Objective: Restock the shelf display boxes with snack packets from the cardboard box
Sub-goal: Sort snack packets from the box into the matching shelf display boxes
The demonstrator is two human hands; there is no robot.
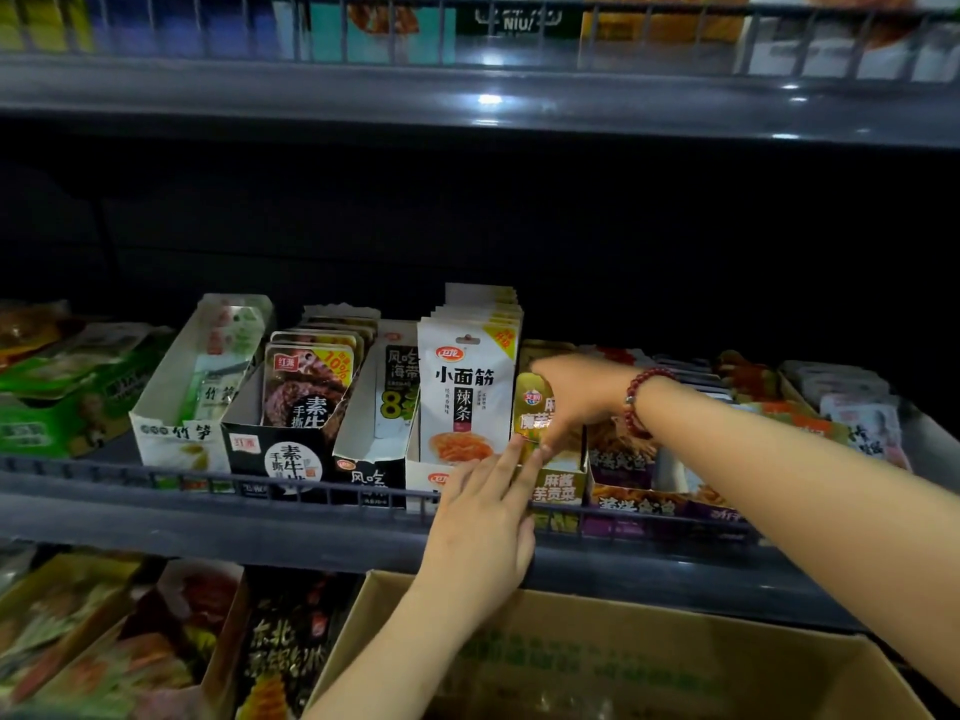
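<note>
A gold snack packet (531, 407) stands upright in a yellow-green display box (558, 491) on the middle shelf. My right hand (579, 392), with a red bead bracelet at the wrist, grips the packet from its right side and top. My left hand (485, 504) reaches up from below, its straight fingertips touching the packet's lower edge at the box front. The open cardboard box (597, 662) sits low in front of me; what it holds is too dark to make out.
White noodle-snack packets (465, 392) stand in the box just left. Further left are a seaweed box (371, 454), a black box (280, 454) and a white bamboo-shoot box (176, 439). A purple box (623, 475) is on the right. A wire rail (260, 488) fronts the shelf.
</note>
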